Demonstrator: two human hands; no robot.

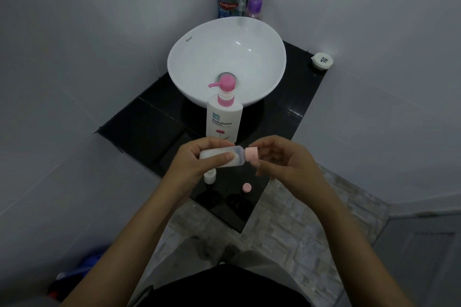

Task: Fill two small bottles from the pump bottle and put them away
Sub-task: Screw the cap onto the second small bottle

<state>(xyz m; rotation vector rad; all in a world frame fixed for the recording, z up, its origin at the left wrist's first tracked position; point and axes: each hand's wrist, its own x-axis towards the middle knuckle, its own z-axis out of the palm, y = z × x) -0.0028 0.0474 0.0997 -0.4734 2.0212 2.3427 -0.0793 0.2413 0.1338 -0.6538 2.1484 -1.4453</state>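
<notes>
Small bottle held sideways between both hands over the front of the dark surface (154,117).

Largest first: the white basin (249,62) sits on the surface, with the white pump bottle (224,121) upright just in front of it, its pink pump spout pointing left. Below that, the left hand (197,159) wraps its fingers and thumb round the body of the small bottle (224,158), which lies roughly level, long axis running left to right, neck pointing right toward the right hand (282,159). The right hand's fingertips pinch the pink cap (252,155) sitting on that neck; how far it is screwed on is hard to judge. A second small bottle (209,177) stands open on the surface under the left hand, and a loose pink cap (247,187) lies to its right, apart from it.
</notes>
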